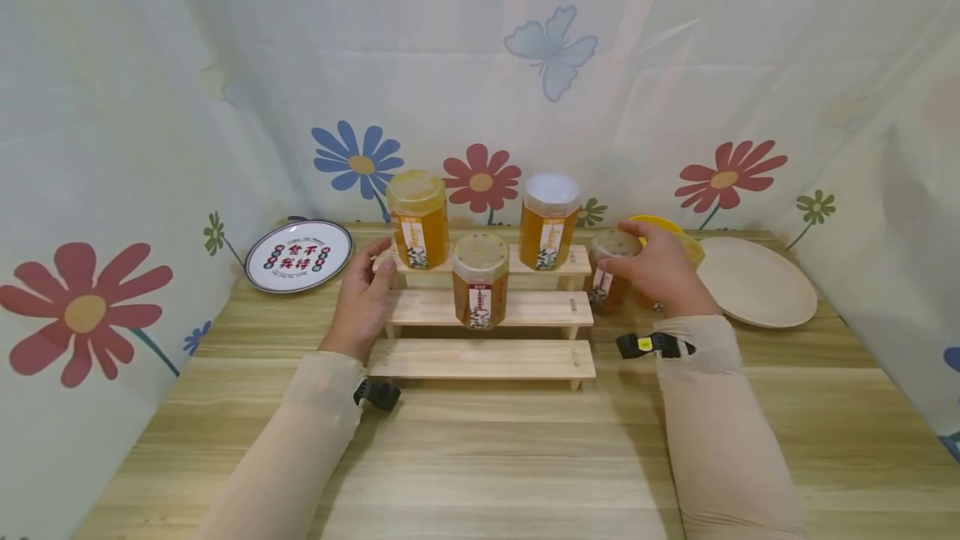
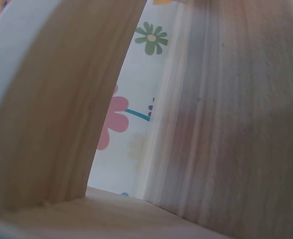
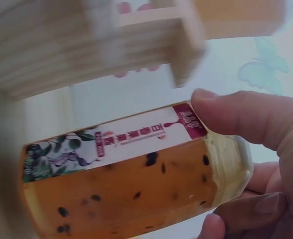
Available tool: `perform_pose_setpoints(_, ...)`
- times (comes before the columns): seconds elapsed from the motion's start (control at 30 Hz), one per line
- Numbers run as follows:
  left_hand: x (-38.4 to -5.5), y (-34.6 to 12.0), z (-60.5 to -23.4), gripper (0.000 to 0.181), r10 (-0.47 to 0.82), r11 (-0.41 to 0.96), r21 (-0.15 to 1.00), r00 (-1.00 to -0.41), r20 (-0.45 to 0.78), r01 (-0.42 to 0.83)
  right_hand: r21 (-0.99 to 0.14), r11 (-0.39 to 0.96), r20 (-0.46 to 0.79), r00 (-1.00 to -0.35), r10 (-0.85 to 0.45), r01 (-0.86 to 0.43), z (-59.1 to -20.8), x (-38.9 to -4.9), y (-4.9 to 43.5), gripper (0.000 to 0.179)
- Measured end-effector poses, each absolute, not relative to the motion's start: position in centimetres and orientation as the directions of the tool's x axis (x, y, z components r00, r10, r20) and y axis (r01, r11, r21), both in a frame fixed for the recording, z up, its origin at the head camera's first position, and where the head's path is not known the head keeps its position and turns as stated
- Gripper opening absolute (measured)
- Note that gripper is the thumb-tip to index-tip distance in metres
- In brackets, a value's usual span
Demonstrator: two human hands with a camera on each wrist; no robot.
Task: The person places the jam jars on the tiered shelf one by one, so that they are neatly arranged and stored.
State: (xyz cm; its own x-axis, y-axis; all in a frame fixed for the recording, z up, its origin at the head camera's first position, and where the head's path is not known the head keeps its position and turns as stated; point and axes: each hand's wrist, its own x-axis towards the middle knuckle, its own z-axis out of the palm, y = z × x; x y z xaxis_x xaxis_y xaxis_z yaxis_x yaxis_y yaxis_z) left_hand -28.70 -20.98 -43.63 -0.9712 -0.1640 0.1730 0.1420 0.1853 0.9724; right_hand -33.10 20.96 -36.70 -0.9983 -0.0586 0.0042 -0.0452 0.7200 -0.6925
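My right hand (image 1: pixel 663 265) grips a jar of amber preserve with dark seeds (image 3: pixel 136 189) round its lid end, beside the right end of a three-step wooden rack (image 1: pixel 487 359). In the right wrist view the thumb lies by the label and fingers curl round the other side. My left hand (image 1: pixel 362 294) touches the rack's left end, its fingers near the top step; their exact hold is partly hidden. A yellow-lidded jar (image 1: pixel 417 223) and a white-lidded jar (image 1: pixel 551 223) stand on the top step. Another seeded jar (image 1: pixel 480 283) stands on the middle step.
A printed plate (image 1: pixel 298 257) leans at the back left. On the right lies a round pale plate (image 1: pixel 757 283). Behind my right hand are a partly hidden yellow-lidded jar (image 1: pixel 692 252) and a yellow round object (image 1: pixel 654 223). A flowered cloth backdrop (image 1: pixel 450 65) encloses the wooden table (image 1: pixel 480 457).
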Motion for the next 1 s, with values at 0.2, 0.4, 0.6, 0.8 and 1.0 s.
perform_pose_setpoints(0.2,-28.8,-21.1,-43.7,0.047,-0.163,0.180,0.976,-0.975,0.154,0.124,-0.654,0.749,0.026,-0.992,-0.120,-0.107,-33.7,-30.8,21.4,0.082)
perform_pose_setpoints(0.4,-28.7,-21.0,-43.7,0.047,-0.166,0.190,0.974,-0.973,0.159,0.127,-0.657,0.733,0.027,-0.977,-0.210,-0.176,-30.8,-27.9,21.9,0.082)
perform_pose_setpoints(0.6,-28.7,-21.0,-43.7,0.046,-0.167,0.202,0.971,-0.973,0.162,0.127,-0.611,0.735,0.057,-0.942,-0.331,-0.295,-29.4,-25.5,21.8,0.075)
perform_pose_setpoints(0.8,-28.6,-20.9,-43.5,0.046,-0.168,0.198,0.972,-0.973,0.160,0.126,-0.581,0.702,0.074,-0.885,-0.460,-0.413,-29.0,-24.2,20.4,0.071)
perform_pose_setpoints(1.0,-28.5,-20.9,-43.5,0.047,-0.166,0.181,0.976,-0.974,0.151,0.121,-0.514,0.660,0.104,-0.804,-0.586,-0.548,-29.3,-23.5,18.5,0.071)
